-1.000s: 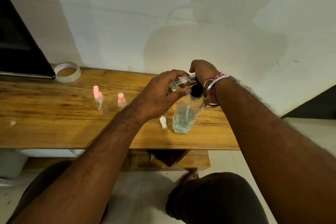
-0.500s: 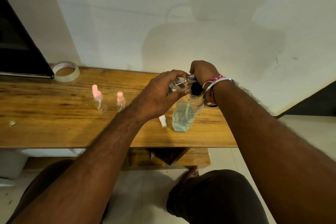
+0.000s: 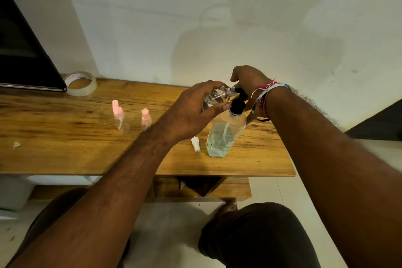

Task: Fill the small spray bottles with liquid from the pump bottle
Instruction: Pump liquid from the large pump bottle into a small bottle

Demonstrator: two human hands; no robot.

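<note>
A clear pump bottle (image 3: 225,135) with pale liquid and a black pump head (image 3: 237,105) stands on the wooden table (image 3: 65,148). My left hand (image 3: 191,111) grips a small clear spray bottle (image 3: 219,97), tilted with its open neck at the pump's nozzle. My right hand (image 3: 248,80) sits on top of the pump head, fingers curled over it. A white spray cap (image 3: 195,143) lies on the table just left of the pump bottle. Two small spray bottles with pink tops (image 3: 119,118) (image 3: 145,118) stand further left.
A roll of clear tape (image 3: 80,83) lies at the back left beside a dark flat panel (image 3: 24,56). A small clear scrap (image 3: 16,144) lies near the left edge. A white wall runs behind the table; a lower shelf (image 3: 217,187) sits under it.
Both hands stay at the pump bottle; the small bottle remains held at the nozzle. Only a slight shift of the view shows.
</note>
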